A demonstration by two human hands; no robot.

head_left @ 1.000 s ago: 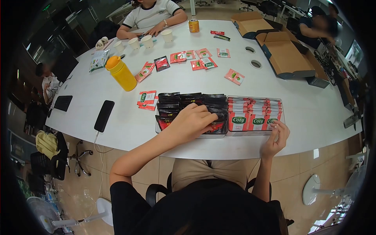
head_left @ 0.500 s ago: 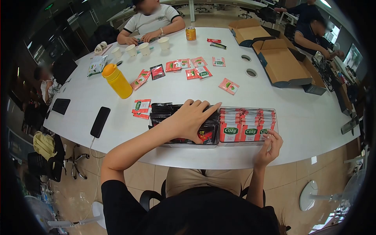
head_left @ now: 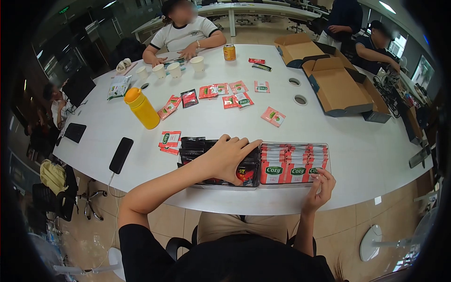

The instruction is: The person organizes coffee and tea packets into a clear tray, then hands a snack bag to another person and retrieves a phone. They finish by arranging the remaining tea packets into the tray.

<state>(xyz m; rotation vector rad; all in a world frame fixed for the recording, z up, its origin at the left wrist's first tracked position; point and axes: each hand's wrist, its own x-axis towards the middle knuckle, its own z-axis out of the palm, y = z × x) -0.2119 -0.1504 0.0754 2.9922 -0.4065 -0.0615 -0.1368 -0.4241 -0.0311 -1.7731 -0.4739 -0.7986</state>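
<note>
Head view: the left hand (head_left: pixel 229 157) lies flat, fingers spread slightly apart, over the dark sachets (head_left: pixel 193 146) packed upright in the left of 2 clear trays (head_left: pixel 327 155) at the near edge of the desk (head_left: pixel 366 141). The right hand (head_left: pixel 319 184) has its fingertips drawn together at the front right corner of the red Cozy sachets (head_left: pixel 291 157) in the other tray; whether it grips one I cannot tell. This looks like straightening the filed rows. A next move calls for steady pressure without tipping neighbouring sachets.
</note>
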